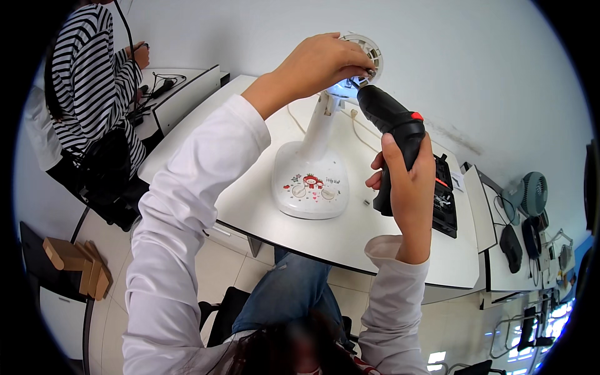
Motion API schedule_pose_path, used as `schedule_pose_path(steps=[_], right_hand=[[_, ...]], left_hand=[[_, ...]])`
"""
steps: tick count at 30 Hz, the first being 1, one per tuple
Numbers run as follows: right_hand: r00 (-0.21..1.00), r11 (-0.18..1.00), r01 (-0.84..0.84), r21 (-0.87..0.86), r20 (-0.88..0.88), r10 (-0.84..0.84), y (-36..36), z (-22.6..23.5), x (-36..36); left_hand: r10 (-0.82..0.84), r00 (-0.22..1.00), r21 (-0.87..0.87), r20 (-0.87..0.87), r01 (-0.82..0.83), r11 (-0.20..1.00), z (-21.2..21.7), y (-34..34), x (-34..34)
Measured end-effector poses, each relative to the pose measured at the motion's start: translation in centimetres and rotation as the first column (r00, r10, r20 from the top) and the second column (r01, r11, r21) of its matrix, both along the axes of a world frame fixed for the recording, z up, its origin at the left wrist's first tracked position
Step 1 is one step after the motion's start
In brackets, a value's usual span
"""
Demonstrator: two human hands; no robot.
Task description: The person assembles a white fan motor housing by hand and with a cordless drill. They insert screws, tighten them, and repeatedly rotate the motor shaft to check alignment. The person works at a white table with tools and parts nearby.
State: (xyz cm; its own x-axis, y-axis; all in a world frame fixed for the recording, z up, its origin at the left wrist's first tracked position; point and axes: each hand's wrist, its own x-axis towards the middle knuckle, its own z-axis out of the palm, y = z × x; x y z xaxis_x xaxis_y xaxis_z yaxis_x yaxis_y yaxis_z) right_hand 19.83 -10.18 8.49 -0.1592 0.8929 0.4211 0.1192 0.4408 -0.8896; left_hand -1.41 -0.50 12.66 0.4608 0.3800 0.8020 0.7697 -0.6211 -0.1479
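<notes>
A white desk fan [312,150] stands upright on the table, its round base printed with a red cartoon figure and fitted with two knobs. My left hand [322,62] reaches over the top of the fan, fingers curled and closed on its head beside a slotted round guard [370,53]. In my right hand [409,175] is a black cordless screwdriver [384,112] with a red switch, gripped by its handle. Its bit points up at the fan's head, where a bluish-white light shines. The exact contact of the bit is partly hidden by my left fingers.
An opened black tool case [445,209] lies right of my right hand on the white table [250,203]. A small metal piece [367,202] rests near the base. Another person [94,81] in stripes works at the left. Another fan [534,194] stands far right.
</notes>
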Motion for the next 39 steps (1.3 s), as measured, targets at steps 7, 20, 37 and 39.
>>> schedule_pose_path(steps=[7, 20, 37, 39], right_hand=[[1.000, 1.000, -0.007, 0.014, 0.006, 0.007, 0.0, -0.3, 0.1], [1.000, 0.999, -0.013, 0.036, 0.012, 0.013, -0.3, -0.8, -0.1], [0.999, 0.999, -0.031, 0.038, -0.012, 0.031, -1.2, -0.8, 0.1], [1.000, 0.998, -0.029, 0.047, -0.010, 0.029, -1.4, -0.8, 0.0]], left_hand=[[-0.003, 1.000, 0.019, -0.006, 0.003, 1.000, -0.2, -0.2, 0.0], [-0.008, 1.000, 0.028, -0.004, 0.008, 1.000, -0.4, -0.6, -0.1], [-0.002, 1.000, 0.063, -0.023, 0.003, 0.998, -0.3, -1.5, 0.0], [0.010, 1.000, 0.056, -0.029, -0.008, 0.998, -0.3, -1.6, 0.1]])
